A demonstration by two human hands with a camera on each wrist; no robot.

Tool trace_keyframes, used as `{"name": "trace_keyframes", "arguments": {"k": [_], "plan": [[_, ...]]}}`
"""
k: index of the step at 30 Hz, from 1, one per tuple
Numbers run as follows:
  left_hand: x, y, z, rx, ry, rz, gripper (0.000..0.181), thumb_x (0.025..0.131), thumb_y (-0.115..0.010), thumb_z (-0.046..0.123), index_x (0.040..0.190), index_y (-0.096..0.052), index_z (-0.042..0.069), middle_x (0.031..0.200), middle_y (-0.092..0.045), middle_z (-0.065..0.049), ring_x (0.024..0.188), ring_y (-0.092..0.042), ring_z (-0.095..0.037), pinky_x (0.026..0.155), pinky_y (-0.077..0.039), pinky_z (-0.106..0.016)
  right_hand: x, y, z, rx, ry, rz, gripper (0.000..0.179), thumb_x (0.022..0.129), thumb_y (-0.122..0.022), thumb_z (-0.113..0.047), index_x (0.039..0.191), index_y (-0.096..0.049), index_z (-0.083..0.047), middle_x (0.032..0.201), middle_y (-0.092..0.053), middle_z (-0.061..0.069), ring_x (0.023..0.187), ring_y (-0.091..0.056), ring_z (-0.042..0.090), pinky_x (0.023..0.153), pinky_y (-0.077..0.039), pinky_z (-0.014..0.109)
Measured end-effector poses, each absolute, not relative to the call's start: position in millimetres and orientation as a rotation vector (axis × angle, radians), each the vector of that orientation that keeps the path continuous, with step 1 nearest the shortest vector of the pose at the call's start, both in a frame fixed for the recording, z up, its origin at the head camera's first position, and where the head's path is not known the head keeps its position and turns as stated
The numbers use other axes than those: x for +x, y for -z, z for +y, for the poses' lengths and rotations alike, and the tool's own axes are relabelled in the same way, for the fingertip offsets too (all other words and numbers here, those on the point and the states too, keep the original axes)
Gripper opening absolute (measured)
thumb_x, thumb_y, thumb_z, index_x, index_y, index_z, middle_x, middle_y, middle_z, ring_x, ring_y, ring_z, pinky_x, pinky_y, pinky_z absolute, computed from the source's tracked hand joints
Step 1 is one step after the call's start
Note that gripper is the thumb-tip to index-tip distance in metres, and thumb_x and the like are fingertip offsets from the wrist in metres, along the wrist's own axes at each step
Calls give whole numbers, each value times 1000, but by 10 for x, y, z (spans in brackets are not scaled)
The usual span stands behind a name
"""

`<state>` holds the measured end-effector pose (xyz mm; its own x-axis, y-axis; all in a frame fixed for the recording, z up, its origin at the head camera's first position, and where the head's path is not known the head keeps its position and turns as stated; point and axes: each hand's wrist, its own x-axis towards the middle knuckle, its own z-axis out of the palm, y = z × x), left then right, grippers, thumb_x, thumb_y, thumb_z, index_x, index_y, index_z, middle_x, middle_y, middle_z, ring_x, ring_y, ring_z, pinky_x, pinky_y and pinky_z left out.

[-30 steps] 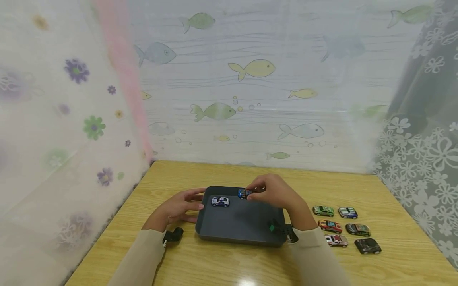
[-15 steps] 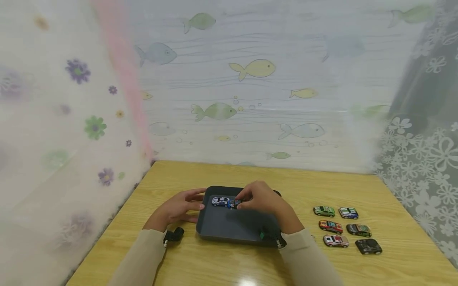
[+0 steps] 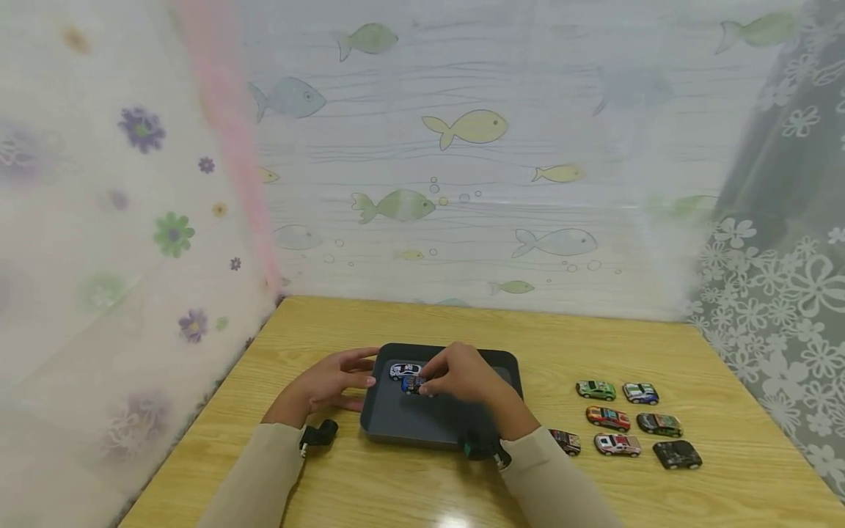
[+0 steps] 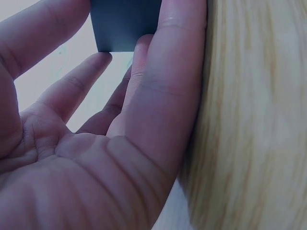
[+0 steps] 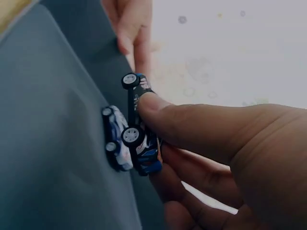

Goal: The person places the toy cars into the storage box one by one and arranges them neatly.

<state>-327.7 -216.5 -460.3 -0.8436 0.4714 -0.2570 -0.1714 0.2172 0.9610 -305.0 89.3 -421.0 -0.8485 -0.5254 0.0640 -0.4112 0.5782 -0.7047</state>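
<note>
My right hand [image 3: 458, 374] pinches a dark blue toy car [image 3: 413, 384] between thumb and fingers over the grey tray [image 3: 429, 419]. In the right wrist view, the car's wheels and side show under the thumb, close beside a white-and-blue toy car [image 5: 116, 136] that sits in the tray. In the head view the held car overlaps the near side of the white-and-blue car. My left hand [image 3: 333, 381] rests against the tray's left side with its fingers extended and spread; the left wrist view shows the fingertips at the tray wall [image 4: 125, 28].
Several toy cars stand on the wooden table [image 3: 317, 480] right of the tray, among them a green car [image 3: 595, 389], a red-and-yellow car [image 3: 608, 418] and a black car [image 3: 677, 455]. Another dark car [image 3: 565, 441] lies partly behind the right sleeve. Patterned curtains border the table.
My right hand has carried the dark blue car leftward and nearer, from the tray's far side to the near side of the white-and-blue car. My left hand has stayed at the tray's side.
</note>
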Motion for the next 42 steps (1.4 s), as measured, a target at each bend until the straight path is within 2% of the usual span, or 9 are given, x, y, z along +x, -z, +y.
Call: {"name": "trace_keyframes", "arguments": {"k": [10, 18, 32, 42], "plan": [[-3259, 4558, -2153, 270, -1678, 1980, 71, 100, -70, 18, 162, -35, 23, 165, -33, -21, 131, -59, -34, 91, -63, -51, -3032, 4265, 801, -720, 1139, 2632, 15, 89, -84, -20, 103, -83, -18, 92, -78, -8, 83, -71, 6, 74, -61, 29], [-3245, 4552, -2149, 260, -1688, 1967, 72, 101, -69, 14, 163, -34, 21, 165, -33, -23, 131, -59, -35, 90, -63, -51, -3038, 4306, 747, -684, 1119, 2642, 12, 88, -85, -21, 100, -84, -19, 89, -78, -9, 78, -69, 7, 68, -58, 29], [-3257, 4554, -2150, 270, -1682, 1960, 72, 101, -68, 14, 164, -33, 21, 165, -33, -22, 130, -60, -35, 92, -62, -51, -3003, 4315, 685, -662, 1107, 2654, 12, 87, -85, -18, 99, -84, -18, 88, -77, -9, 79, -67, 7, 66, -57, 28], [-3260, 4546, -2157, 275, -1674, 1956, 72, 102, -67, 15, 164, -32, 21, 166, -30, -22, 132, -59, -35, 92, -62, -51, -2991, 4332, 614, -638, 1103, 2719, 13, 85, -88, -20, 97, -85, -20, 92, -78, -9, 90, -69, 12, 74, -60, 32]]}}
